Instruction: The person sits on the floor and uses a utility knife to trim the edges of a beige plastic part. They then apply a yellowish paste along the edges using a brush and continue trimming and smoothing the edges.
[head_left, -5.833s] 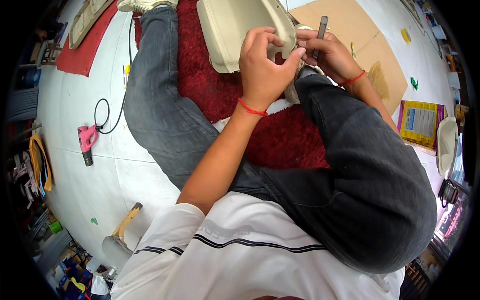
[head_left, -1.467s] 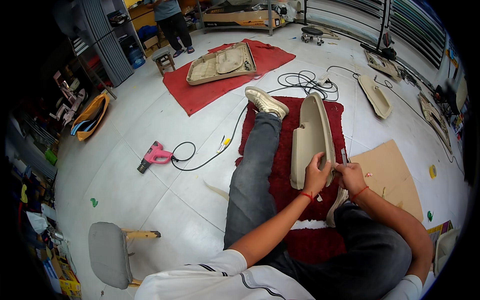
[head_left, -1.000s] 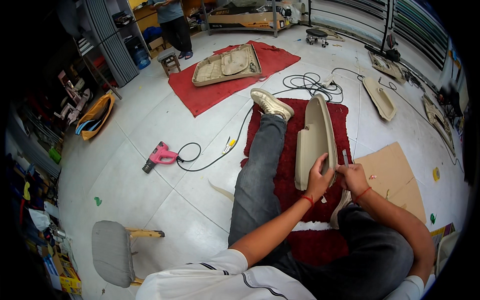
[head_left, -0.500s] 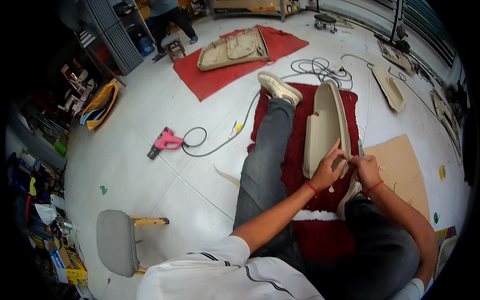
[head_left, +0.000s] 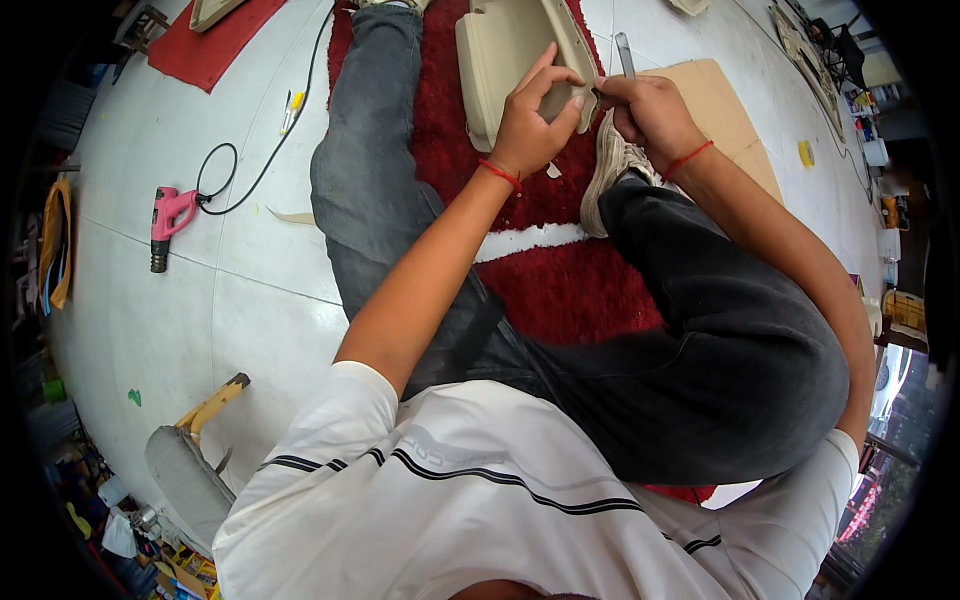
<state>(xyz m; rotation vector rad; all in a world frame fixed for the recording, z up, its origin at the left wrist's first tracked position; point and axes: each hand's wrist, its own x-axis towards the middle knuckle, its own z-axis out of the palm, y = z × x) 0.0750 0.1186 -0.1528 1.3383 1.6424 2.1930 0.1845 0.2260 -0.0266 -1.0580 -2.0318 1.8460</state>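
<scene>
A long, hollow beige plastic trim panel (head_left: pixel 486 78) lies on a dark red mat between my legs. My left hand (head_left: pixel 533 122) grips the rim at its near end, with the thumb and bent fingers around the edge and one finger stretched along it. Beside that rim, my right hand (head_left: pixel 650 112) is closed around a flat, grey metal tool (head_left: pixel 625 56), whose end sticks up above the fist. The tool's working end is hidden at the panel's edge. A small pale scrap (head_left: pixel 553 171) lies on the mat below my left hand.
A pink heat gun (head_left: pixel 170 222) with a black cord lies on the floor at left. A grey-padded stool (head_left: pixel 190 470) is near left. At right, brown cardboard (head_left: pixel 715 110) lies beside my shoe (head_left: pixel 606 180), with a yellow tape roll (head_left: pixel 806 153) beyond. A red cloth (head_left: pixel 215 45) is far left.
The view has tipped downward and shifted, so the panel and hands now appear higher in the picture. Both hands stay at the panel's near end, the right still holding the tool.
</scene>
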